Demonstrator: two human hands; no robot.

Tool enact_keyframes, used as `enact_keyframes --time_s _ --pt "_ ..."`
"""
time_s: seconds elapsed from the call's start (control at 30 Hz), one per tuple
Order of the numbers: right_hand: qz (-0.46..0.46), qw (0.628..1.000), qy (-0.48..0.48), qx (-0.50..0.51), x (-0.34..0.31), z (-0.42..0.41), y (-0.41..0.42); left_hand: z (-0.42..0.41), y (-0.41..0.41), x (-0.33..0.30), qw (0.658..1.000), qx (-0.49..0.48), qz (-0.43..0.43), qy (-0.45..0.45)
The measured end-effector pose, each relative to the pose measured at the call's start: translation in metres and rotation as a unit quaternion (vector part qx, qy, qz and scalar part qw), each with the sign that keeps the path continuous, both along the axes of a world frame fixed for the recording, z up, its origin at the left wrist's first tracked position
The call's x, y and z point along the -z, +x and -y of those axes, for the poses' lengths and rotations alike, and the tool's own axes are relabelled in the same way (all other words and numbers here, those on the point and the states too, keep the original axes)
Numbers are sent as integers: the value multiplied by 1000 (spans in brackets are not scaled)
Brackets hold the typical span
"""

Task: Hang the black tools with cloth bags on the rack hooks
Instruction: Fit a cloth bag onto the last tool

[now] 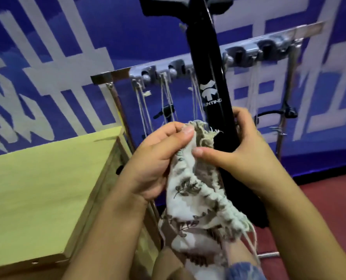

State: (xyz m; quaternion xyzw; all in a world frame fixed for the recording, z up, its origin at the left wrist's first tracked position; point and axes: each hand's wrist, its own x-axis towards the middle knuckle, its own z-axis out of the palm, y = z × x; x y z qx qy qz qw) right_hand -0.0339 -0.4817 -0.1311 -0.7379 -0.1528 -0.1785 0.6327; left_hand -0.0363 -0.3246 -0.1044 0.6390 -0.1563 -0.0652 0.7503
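Left hand (pixel 158 156) pinches the cloth bag (pixel 190 201) mouth; right hand (pixel 247 150) wraps the black tool (pixel 210 77).
Best to free the drawstring loop before lifting toward the rack hooks (pixel 242 55).

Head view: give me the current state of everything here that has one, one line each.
Black tool: upright, held, not yet hung.
Cloth bag: bunched around the tool's lower end, mouth gathered.
Left hand: grip pinching the bag's gathered edge.
Right hand: grip closed around the tool shaft.
Rack: strings hang from several hooks; what they carry is mostly hidden.
Yellow box: closed, standing left of the rack.
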Motion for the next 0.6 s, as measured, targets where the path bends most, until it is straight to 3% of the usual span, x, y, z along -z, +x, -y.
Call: enact_keyframes --time_s 0.07,0.13,0.2,0.3,0.4,0.43,0.53,0.6 --pt "-8 999 -27 38 2 14 1 10 7 9 993 -38 62 98" --pt "-7 997 -26 69 4 28 2 10 16 22 952 -101 146 250" --pt "0 996 -7 88 5 39 4 6 20 34 919 -101 161 346" --pt "-2 995 -20 97 9 50 6 8 14 45 942 -51 104 314" --pt "-14 993 -69 97 16 59 8 10 11 48 963 -105 83 234" --pt "-20 991 -90 93 19 62 7 8 11 49 943 -131 124 280" --pt "-27 985 -133 103 23 67 6 -4 14 56 811 -181 254 495" --pt "-24 984 -116 131 22 73 6 -16 16 62 766 -209 263 548"
